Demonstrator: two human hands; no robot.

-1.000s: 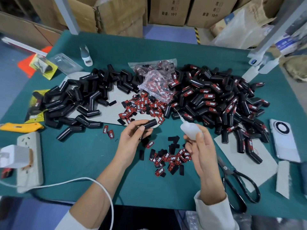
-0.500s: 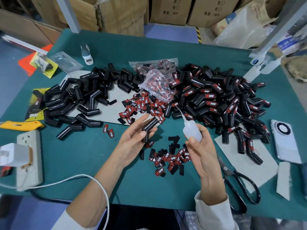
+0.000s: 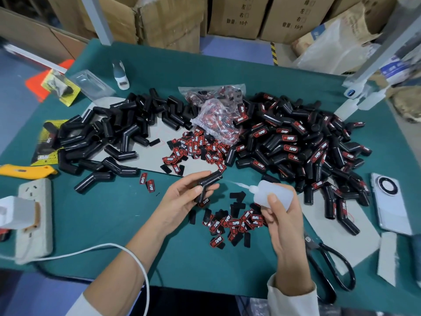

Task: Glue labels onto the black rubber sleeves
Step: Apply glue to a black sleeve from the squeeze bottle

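We judge the sleeve [image 3: 206,187], pinched in the left hand [image 3: 182,199], light and pliable; right hand [image 3: 281,215] grips the bottle [image 3: 273,195].

Bare sleeves [image 3: 109,137] lie left, labelled sleeves [image 3: 296,144] right (loose labels [image 3: 196,149] between), scissors [image 3: 330,267] nearest.

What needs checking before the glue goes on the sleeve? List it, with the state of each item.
1. Sleeve held firmly by the left hand: ok, fingers wrap it.
2. Glue bottle gripped by the right hand: ok.
3. Nozzle aimed at the sleeve: ok, it points left toward it, with a gap between them.
4. Nozzle open and flowing: cannot tell.
5. Labels within reach: ok, a loose pile lies on the table between the hands.
6. Held sleeve still unlabelled: cannot tell, the hand hides part of it.
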